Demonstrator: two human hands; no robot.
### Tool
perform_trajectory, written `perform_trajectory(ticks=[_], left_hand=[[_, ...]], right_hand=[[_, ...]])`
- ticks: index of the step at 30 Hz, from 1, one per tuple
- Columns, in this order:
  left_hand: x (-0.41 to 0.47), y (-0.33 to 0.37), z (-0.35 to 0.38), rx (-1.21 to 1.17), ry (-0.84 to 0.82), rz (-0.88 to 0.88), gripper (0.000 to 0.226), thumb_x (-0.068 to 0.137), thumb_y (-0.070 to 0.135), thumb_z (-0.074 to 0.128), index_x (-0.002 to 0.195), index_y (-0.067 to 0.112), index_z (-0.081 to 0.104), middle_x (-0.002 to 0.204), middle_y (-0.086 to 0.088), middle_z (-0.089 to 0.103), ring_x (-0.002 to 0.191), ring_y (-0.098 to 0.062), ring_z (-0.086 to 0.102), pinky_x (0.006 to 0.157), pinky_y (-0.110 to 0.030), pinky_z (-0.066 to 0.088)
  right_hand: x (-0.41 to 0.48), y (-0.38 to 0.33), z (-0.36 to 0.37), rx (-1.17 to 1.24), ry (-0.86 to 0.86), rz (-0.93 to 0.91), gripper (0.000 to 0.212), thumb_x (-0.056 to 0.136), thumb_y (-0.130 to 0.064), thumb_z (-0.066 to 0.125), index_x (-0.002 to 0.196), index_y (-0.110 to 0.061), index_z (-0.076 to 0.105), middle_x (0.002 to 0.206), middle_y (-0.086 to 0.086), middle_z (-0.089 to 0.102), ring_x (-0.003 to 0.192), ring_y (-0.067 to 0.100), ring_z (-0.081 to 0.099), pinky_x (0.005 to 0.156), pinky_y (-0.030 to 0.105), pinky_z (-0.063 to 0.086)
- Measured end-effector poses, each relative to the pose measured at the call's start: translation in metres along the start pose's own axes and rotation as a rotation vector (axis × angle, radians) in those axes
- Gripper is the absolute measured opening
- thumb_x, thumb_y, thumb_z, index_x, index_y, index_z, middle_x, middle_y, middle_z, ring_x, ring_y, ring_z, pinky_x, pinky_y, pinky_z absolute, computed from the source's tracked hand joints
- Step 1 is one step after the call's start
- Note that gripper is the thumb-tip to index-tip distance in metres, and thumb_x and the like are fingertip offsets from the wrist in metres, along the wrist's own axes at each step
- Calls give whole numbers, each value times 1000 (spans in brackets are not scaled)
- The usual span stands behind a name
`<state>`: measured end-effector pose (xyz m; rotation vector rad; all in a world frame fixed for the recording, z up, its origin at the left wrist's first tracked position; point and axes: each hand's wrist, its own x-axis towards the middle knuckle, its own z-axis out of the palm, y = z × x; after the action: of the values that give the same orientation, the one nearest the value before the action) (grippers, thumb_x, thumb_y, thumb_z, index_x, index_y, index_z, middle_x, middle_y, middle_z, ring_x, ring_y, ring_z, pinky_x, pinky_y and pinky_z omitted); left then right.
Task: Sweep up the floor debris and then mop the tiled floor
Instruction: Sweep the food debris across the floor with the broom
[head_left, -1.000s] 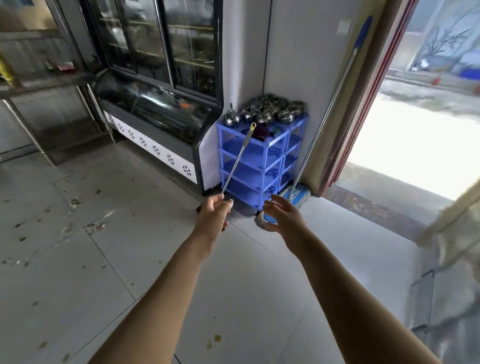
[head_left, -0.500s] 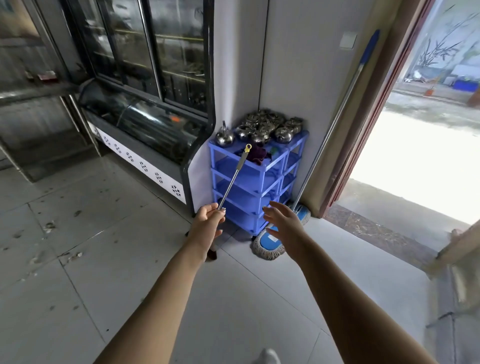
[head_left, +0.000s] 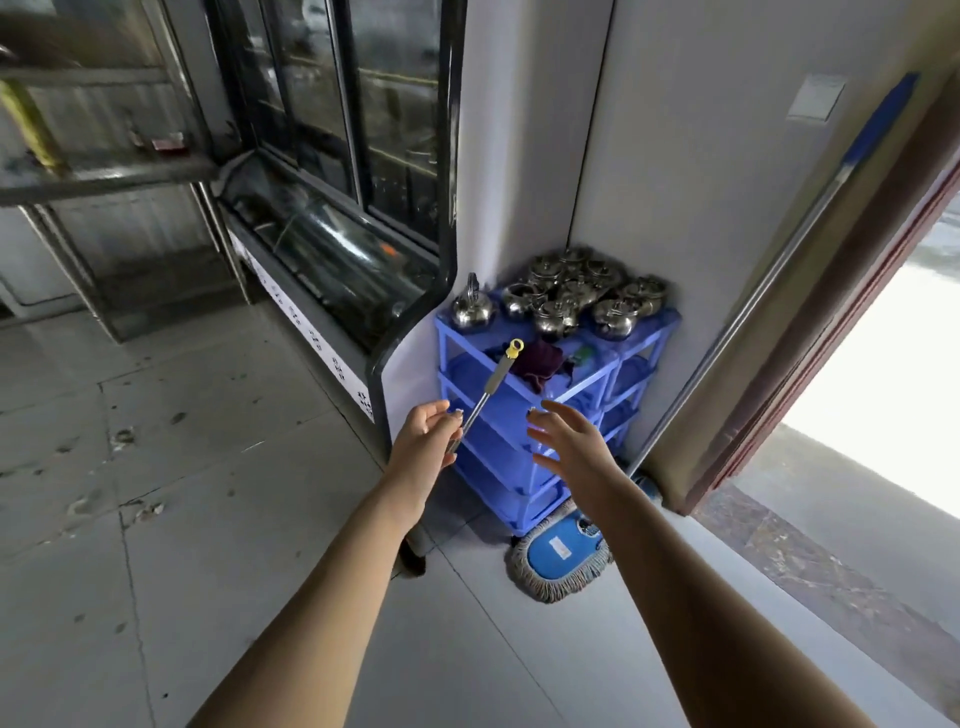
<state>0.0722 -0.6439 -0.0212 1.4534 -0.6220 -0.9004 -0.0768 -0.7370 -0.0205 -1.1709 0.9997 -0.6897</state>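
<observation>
Currently, left hand (head_left: 423, 441) extends forward, pinching a slim metal handle with yellow end cap (head_left: 495, 376); right hand (head_left: 569, 447) extends with fingers spread, empty, before the blue plastic rack (head_left: 498, 470).

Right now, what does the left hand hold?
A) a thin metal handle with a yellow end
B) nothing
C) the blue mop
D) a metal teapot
A: the left hand pinches the thin metal handle, while the blue mop leans untouched against the wall.
</observation>
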Motion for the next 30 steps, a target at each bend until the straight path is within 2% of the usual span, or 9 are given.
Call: perform_trajectory(ticks=[3,6,15,18,20,22,25,28,30], left_hand=[[26,0,14,-2,34,-10,12,94,25,52,106,27,52,99,4,61,95,-10,58,84,-30,49],[47,-3,22,-13,64,-5,8,93,24,52,97,31,53,98,4,61,93,-8,58,77,-26,49],[141,-24,30,-12,126,-72,8,93,22,53,100,24,55,96,2,62,90,-8,60,75,-24,48],[188,-30,29,-24,139,-88,6,93,24,53,95,30,53,97,2,62,91,-9,60,77,-25,49],[220,-34,30,-42,150,-109,6,94,23,52,94,29,53,99,1,62,93,-9,60,76,-24,48],[249,-39,31,-59,181,-151,5,94,22,52,96,26,53,99,-1,62,93,-11,61,78,-25,49],[289,-45,32,-74,211,-191,7,93,19,52,99,22,55,98,-2,62,91,-12,61,81,-27,48],[319,-51,32,-68,232,-224,8,93,18,51,93,26,55,98,-1,62,90,-12,61,79,-26,49],[331,-55,34,-74,243,-260,9,94,19,51,91,26,55,97,0,63,90,-13,62,77,-27,49]], right_hand=[[34,-7,-10,-2,-29,13,44,92,-22,56,135,-14,46,123,6,59,111,17,56,99,40,46],[61,-4,-12,-31,-55,30,45,93,-24,55,135,-13,45,124,8,58,113,19,55,100,41,46],[168,3,-6,-149,-103,98,38,91,-27,57,128,-16,52,117,9,60,111,20,57,88,33,49],[217,1,0,-189,-109,111,40,92,-25,56,130,-14,51,118,14,59,105,20,57,85,32,48],[250,-1,3,-213,-102,132,30,92,-23,56,120,-12,56,121,21,58,109,27,58,94,39,49],[281,-5,7,-265,-100,171,22,90,-20,56,105,-5,58,124,26,53,118,34,52,100,49,45],[325,-9,15,-336,-119,197,34,90,-21,56,114,2,54,125,28,51,121,38,48,100,51,43],[359,-4,24,-443,-162,219,40,90,-21,57,120,5,52,124,32,50,118,43,48,99,54,43],[377,0,31,-534,-228,227,42,90,-20,57,122,6,50,118,33,52,103,43,57,90,47,50]])
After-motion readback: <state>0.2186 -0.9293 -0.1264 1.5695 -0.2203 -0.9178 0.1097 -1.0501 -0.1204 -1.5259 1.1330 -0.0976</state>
